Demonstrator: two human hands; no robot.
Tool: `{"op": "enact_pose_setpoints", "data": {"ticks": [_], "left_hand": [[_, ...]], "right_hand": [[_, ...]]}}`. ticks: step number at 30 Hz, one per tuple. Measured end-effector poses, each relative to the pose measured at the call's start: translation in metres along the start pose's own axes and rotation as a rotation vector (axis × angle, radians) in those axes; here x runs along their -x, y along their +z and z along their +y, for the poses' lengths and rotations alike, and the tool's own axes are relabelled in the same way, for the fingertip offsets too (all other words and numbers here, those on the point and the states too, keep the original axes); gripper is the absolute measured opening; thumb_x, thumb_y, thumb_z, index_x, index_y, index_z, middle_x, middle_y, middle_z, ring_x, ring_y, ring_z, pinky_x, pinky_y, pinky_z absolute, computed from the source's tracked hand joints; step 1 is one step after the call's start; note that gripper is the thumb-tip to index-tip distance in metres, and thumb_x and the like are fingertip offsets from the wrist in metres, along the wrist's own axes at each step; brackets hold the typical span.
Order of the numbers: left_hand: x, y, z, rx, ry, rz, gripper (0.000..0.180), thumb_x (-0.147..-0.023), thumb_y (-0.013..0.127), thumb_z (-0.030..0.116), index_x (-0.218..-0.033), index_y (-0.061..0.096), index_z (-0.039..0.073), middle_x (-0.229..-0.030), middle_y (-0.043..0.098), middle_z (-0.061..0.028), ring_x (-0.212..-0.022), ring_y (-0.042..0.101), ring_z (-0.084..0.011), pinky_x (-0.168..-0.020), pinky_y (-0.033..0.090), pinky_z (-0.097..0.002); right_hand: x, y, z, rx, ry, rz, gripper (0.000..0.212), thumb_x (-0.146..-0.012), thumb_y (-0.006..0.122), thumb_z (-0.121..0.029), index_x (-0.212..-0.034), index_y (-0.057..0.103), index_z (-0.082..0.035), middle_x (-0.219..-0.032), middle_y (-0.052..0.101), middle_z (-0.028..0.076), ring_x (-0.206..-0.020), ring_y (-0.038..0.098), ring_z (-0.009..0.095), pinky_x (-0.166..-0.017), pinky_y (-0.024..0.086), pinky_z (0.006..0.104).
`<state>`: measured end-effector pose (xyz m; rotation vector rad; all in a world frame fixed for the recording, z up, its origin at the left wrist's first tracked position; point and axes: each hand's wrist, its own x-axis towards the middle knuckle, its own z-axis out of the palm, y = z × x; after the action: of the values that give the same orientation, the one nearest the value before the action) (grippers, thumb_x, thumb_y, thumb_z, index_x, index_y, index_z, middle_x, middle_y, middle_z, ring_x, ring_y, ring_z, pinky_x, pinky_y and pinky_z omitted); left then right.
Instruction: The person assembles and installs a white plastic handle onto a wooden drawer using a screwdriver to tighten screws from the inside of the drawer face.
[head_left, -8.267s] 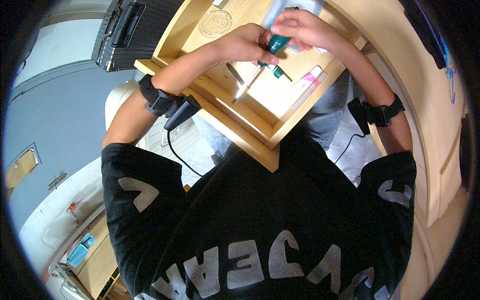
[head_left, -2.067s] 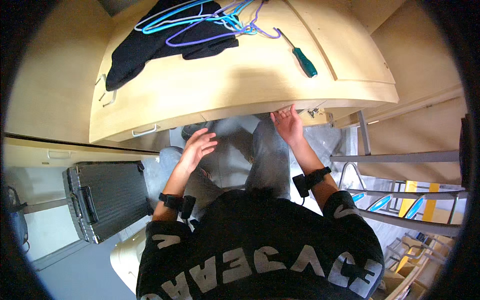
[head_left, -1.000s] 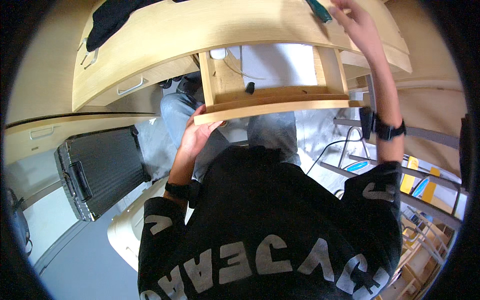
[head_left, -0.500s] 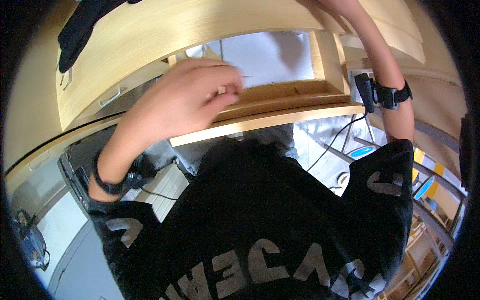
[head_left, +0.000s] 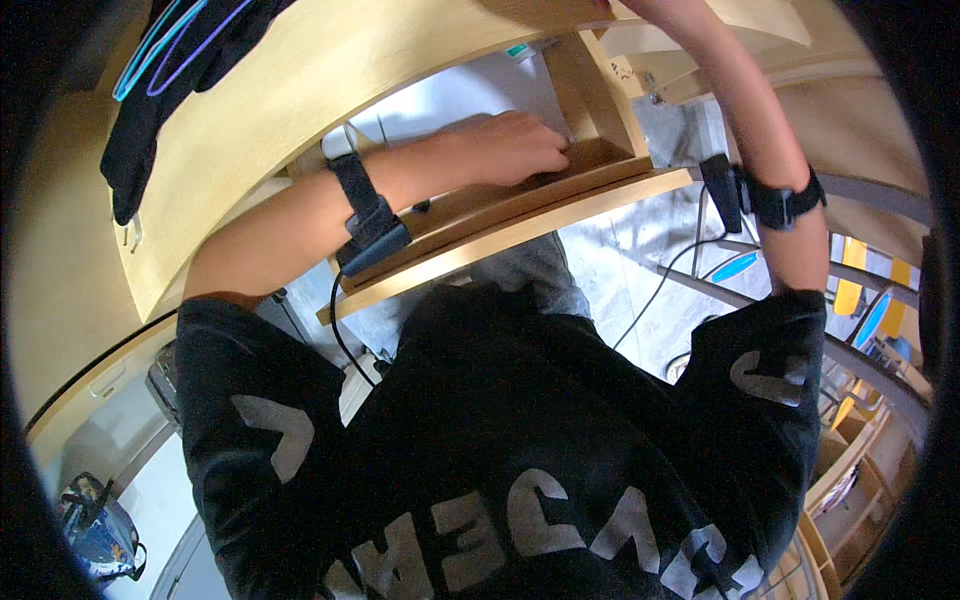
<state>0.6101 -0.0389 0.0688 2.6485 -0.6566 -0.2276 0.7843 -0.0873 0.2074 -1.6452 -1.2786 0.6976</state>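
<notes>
A pale wooden drawer [head_left: 440, 262] stands pulled out from beneath the desk [head_left: 330, 70], in front of my body. My left hand [head_left: 510, 148] reaches down into it, near the right end behind the front board. Its fingers are curled together and point downward; anything in them is hidden. A white sheet or surface [head_left: 450, 100] shows beyond this hand. At the top edge, over the desk, only the wrist side of my right hand [head_left: 668, 12] shows, and its fingers are out of sight.
A black cloth [head_left: 150, 130] with light blue and purple loops [head_left: 160, 50] lies at the desk's far left. Black straps with cabled modules [head_left: 375, 235] circle both forearms. Metal bars and blue oval pads [head_left: 735, 267] stand at right; a bag [head_left: 100, 530] is low at left.
My left hand has moved right and down into the drawer, and its forearm has turned. The view has shifted slightly. My right arm stays nearly where it was.
</notes>
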Motion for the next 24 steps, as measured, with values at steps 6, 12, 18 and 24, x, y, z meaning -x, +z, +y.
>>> {"op": "enact_pose_setpoints", "data": {"ticks": [6,12,18,24], "left_hand": [[0.024,-0.031,0.009,0.461,-0.200,0.164,0.020,-0.079,0.062,0.000,-0.098,0.059,-0.001,-0.087,0.062,-0.0135,-0.083,0.065,-0.0270,-0.071,0.054,-0.0360],[0.081,-0.103,0.055,1.105,-0.441,0.752,0.013,-0.083,0.064,-0.002,-0.096,0.065,-0.005,-0.086,0.068,-0.0144,-0.077,0.068,-0.0199,-0.072,0.057,-0.0301],[0.092,-0.105,0.072,1.127,-0.377,0.820,0.016,-0.084,0.066,0.003,-0.098,0.067,-0.004,-0.085,0.068,-0.0134,-0.076,0.068,-0.0199,-0.071,0.057,-0.0301],[0.096,-0.113,0.081,1.050,-0.382,0.832,0.017,-0.084,0.066,0.007,-0.097,0.068,-0.004,-0.084,0.068,-0.0137,-0.075,0.068,-0.0191,-0.070,0.056,-0.0294]], "right_hand": [[0.100,-0.042,-0.005,-0.074,-0.057,0.112,0.025,-0.090,0.056,-0.017,-0.109,0.063,-0.002,-0.080,0.062,0.004,-0.059,0.049,0.006,-0.049,0.038,0.0191],[0.194,-0.043,-0.014,-0.216,0.114,0.198,0.033,-0.082,0.054,0.003,-0.114,0.064,-0.001,-0.069,0.061,0.003,-0.046,0.039,0.000,-0.040,0.028,0.0164],[0.199,-0.019,-0.035,-0.158,0.133,0.138,0.026,-0.082,0.066,-0.005,-0.108,0.067,-0.001,-0.070,0.063,0.002,-0.062,0.054,0.006,-0.054,0.041,0.0196],[0.202,-0.017,-0.038,-0.146,0.086,0.110,0.025,-0.083,0.067,-0.007,-0.108,0.068,-0.002,-0.071,0.063,0.002,-0.064,0.055,0.006,-0.058,0.043,0.0208]]}}
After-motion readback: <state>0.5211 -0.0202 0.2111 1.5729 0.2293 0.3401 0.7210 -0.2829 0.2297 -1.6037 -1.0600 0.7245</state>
